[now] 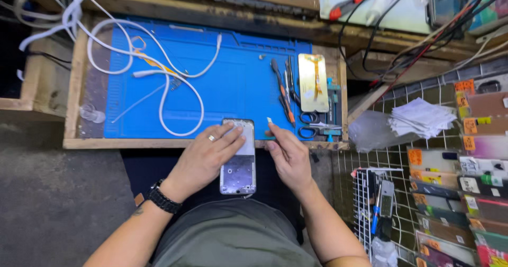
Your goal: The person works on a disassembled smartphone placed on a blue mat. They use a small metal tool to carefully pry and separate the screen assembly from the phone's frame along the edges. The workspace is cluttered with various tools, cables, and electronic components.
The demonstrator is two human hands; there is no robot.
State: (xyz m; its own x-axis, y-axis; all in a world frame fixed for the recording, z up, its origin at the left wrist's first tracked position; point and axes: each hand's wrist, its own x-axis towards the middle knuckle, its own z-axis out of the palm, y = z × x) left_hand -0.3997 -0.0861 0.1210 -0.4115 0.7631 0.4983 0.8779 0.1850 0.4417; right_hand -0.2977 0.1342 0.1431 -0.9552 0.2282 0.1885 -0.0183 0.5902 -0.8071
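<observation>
My left hand (pixel 207 156), with a ring and a black wristwatch, rests on an opened phone frame (pixel 238 164) that lies over the front edge of the blue work mat (pixel 233 82). Its fingers press the phone's upper half. My right hand (pixel 286 153) is just right of the phone, fingers pinched on a tiny white part (pixel 269 120) at the mat's edge.
White cables (pixel 159 71) loop across the mat's left side. Tweezers, screwdrivers (pixel 283 89), a phone screen part (pixel 313 83) and scissors (pixel 312 125) lie at the mat's right. A wire rack with packaged cases (pixel 465 182) and a paper stack (pixel 420 118) stand to the right.
</observation>
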